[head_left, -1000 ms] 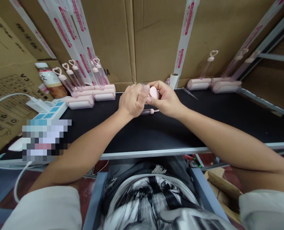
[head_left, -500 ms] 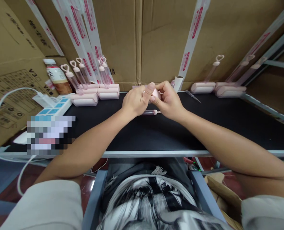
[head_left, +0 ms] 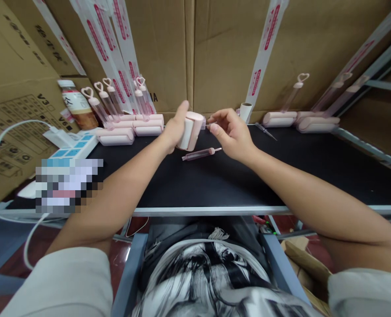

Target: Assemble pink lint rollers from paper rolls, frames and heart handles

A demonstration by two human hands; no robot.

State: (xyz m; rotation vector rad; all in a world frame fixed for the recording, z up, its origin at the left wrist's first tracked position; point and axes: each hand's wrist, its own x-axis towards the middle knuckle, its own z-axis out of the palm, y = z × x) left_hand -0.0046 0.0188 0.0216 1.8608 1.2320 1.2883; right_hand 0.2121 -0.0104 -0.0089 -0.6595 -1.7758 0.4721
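My left hand (head_left: 174, 131) is wrapped around a pink-and-white lint roller head (head_left: 193, 131), held tilted above the black tabletop with the thumb pointing up. A small clear piece juts from the head's right side. My right hand (head_left: 232, 135) is just to the right, thumb and fingers curled close together around the end of something thin, too small to make out. Below the hands a clear pinkish handle (head_left: 199, 154) with a pale pink cap lies on the tabletop.
Finished-looking pink lint rollers with heart-loop handles (head_left: 116, 136) stand at back left, others (head_left: 317, 125) at back right. A small pointed tool (head_left: 266, 132) and a white cardboard tube (head_left: 246, 112) are at the back. A bottle (head_left: 78, 105) and power strip (head_left: 76, 147) stand left.
My hands have moved apart, the left going left with the lint roller head, which now shows more fully. The handle on the table is now less covered.
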